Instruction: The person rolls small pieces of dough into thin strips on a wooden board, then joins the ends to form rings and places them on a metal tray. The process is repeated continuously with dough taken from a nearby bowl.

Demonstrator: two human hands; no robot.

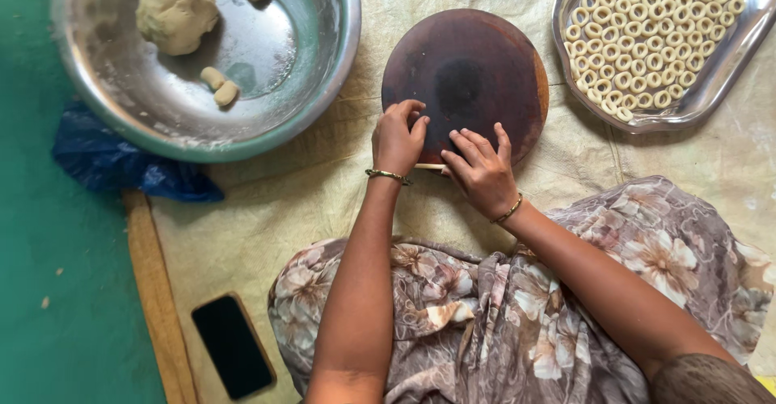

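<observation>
Nearest the camera, the person sits on the floor in a floral garment (pixel 517 323), with a dark phone (pixel 233 346) lying face up on the mat at near left beside a long wooden strip (pixel 158 299). A pale woven mat (pixel 267 210) covers the floor under everything.

Both hands meet at the near edge of a round dark wooden board (pixel 465 81). The left hand (pixel 398 139) is curled, fingertips pinched down on the board's rim; the right hand (pixel 482 171) lies flatter, fingers spread and pressing forward. Between them a thin pale rope of dough (pixel 430 166) shows just at the board's near edge; most of it is hidden under the hands, so its length cannot be told. It looks as if the hands are rolling or curling this strand, so the step in hand is likely shaping one piece. The next move would call for a light touch from the fingertips to keep so thin a strand from breaking.

Farther off at left stands a big steel bowl (pixel 323 89) holding a large dough lump (pixel 174 12) and a few small bits (pixel 220 85), with a crumpled blue bag (pixel 113 162) by its near side. At far right a steel tray (pixel 711 89) is closely packed with small dough rings (pixel 647 24).
</observation>
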